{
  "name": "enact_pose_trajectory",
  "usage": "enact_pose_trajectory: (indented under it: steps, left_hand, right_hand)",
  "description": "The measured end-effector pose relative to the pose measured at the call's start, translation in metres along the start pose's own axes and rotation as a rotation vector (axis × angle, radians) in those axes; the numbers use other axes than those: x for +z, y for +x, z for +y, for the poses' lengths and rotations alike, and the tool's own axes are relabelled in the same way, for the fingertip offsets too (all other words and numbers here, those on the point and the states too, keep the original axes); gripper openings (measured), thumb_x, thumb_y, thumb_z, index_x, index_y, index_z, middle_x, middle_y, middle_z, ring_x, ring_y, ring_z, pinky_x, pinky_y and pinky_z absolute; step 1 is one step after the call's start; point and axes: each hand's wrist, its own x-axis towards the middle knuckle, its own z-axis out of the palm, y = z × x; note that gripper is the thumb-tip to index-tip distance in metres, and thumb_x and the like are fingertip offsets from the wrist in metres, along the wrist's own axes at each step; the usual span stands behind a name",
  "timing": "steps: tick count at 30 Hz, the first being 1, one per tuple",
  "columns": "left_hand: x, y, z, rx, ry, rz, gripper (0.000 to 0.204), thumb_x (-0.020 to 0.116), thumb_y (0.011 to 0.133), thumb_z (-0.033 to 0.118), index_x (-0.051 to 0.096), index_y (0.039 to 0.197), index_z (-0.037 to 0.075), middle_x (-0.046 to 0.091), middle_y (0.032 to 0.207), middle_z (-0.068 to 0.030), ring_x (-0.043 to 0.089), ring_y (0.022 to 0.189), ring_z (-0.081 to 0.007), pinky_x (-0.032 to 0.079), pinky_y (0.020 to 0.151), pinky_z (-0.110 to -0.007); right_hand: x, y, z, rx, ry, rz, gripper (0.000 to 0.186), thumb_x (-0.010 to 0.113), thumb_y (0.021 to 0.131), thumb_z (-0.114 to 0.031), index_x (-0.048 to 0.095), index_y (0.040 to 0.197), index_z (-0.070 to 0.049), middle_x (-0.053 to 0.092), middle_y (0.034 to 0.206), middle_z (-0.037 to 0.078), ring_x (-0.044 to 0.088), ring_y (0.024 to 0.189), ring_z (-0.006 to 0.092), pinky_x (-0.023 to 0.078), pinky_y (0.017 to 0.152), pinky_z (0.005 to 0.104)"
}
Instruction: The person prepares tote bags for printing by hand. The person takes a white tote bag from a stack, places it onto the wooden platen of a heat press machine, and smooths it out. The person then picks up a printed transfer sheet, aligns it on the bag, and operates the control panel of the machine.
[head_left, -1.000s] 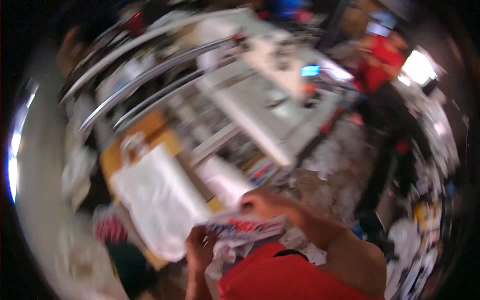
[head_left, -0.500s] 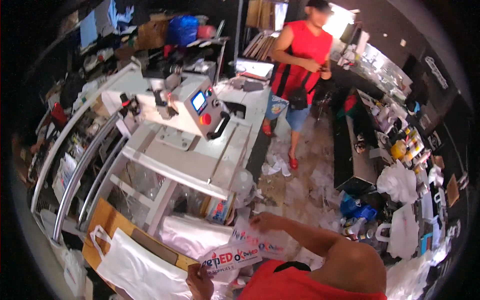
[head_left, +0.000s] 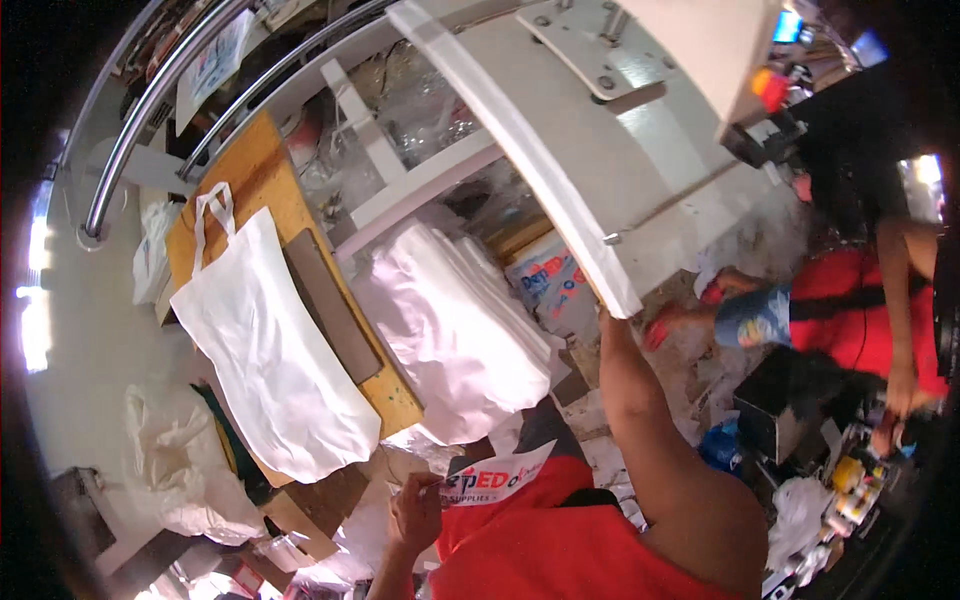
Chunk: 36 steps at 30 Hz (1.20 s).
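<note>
My left hand (head_left: 417,505) pinches a white printed sheet (head_left: 495,478) with red and dark lettering, low in front of my red shirt. My right hand (head_left: 605,310) reaches up to the end of a long white bar (head_left: 515,165) on the machine, its fingers hidden there. A white tote bag (head_left: 270,350) lies flat on a wooden board (head_left: 230,150), with a brown flat piece (head_left: 330,310) beside it. Right of that board is a pile of white fabric (head_left: 450,330). Another printed sheet (head_left: 548,275) sits under the bar, close to my right hand.
The white machine (head_left: 690,50) with a red button fills the upper right. Curved metal rails (head_left: 150,130) run at upper left. A co-worker (head_left: 840,320) in red stands at right. Crumpled translucent plastic (head_left: 180,470) lies lower left, and clutter (head_left: 830,500) is piled lower right.
My view has swung down toward the board and bag. My right hand has left the sheets and moved out to the bar's end. My left hand still holds a printed sheet.
</note>
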Motion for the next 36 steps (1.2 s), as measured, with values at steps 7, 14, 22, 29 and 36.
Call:
enact_pose_trajectory:
  steps: [7, 14, 22, 29, 36]
  left_hand:
    - [-0.044, -0.016, 0.026, -0.078, 0.042, 0.164, 0.016, 0.061, 0.094, 0.013, 0.064, 0.105, 0.002, 0.069, 0.089, -0.0235, 0.072, 0.086, -0.0387, 0.053, 0.068, -0.045]
    - [-0.169, 0.025, -0.053, 0.108, -0.214, 0.717, 0.024, 0.069, 0.09, 0.009, 0.067, 0.111, -0.002, 0.063, 0.071, -0.0058, 0.055, 0.063, -0.0102, 0.048, 0.06, -0.031]
    - [-0.268, 0.089, -0.11, 0.011, -0.181, 0.825, 0.042, 0.07, 0.091, 0.014, 0.06, 0.129, -0.001, 0.072, 0.089, -0.0128, 0.072, 0.081, -0.0198, 0.057, 0.073, -0.033]
    - [-0.27, 0.082, -0.12, 0.169, 0.347, 0.991, 0.046, 0.069, 0.089, 0.019, 0.059, 0.131, 0.003, 0.066, 0.123, -0.0196, 0.062, 0.116, -0.0363, 0.047, 0.102, -0.045]
    - [-0.247, 0.063, -0.134, 0.322, 0.453, 0.95, 0.047, 0.068, 0.085, 0.018, 0.061, 0.13, 0.003, 0.057, 0.138, -0.0174, 0.049, 0.129, -0.0396, 0.04, 0.109, -0.05]
  right_hand:
    - [-0.005, -0.053, -0.007, -0.795, -1.371, 0.0, 0.054, 0.055, 0.095, -0.047, 0.063, 0.125, -0.003, 0.067, 0.123, 0.022, 0.064, 0.11, 0.0404, 0.052, 0.089, 0.0528]
    - [0.048, -0.257, -0.122, -0.422, -0.927, -0.327, 0.03, 0.062, 0.099, -0.024, 0.064, 0.117, 0.0, 0.068, 0.1, 0.009, 0.066, 0.081, 0.0176, 0.054, 0.069, 0.0294]
    - [0.303, -0.539, -0.187, -1.177, -0.635, -0.802, 0.034, 0.07, 0.085, -0.002, 0.06, 0.118, -0.004, 0.059, 0.119, 0.016, 0.056, 0.117, 0.0342, 0.045, 0.102, 0.0443]
    - [0.41, -0.568, -0.14, -1.45, -0.869, -0.939, 0.047, 0.072, 0.082, -0.014, 0.059, 0.125, -0.002, 0.054, 0.129, 0.019, 0.049, 0.123, 0.039, 0.04, 0.107, 0.0513]
    - [0.42, -0.563, -0.125, -1.414, -1.057, -0.987, 0.039, 0.068, 0.085, -0.017, 0.066, 0.121, -0.001, 0.055, 0.138, 0.016, 0.046, 0.133, 0.0391, 0.039, 0.11, 0.0507]
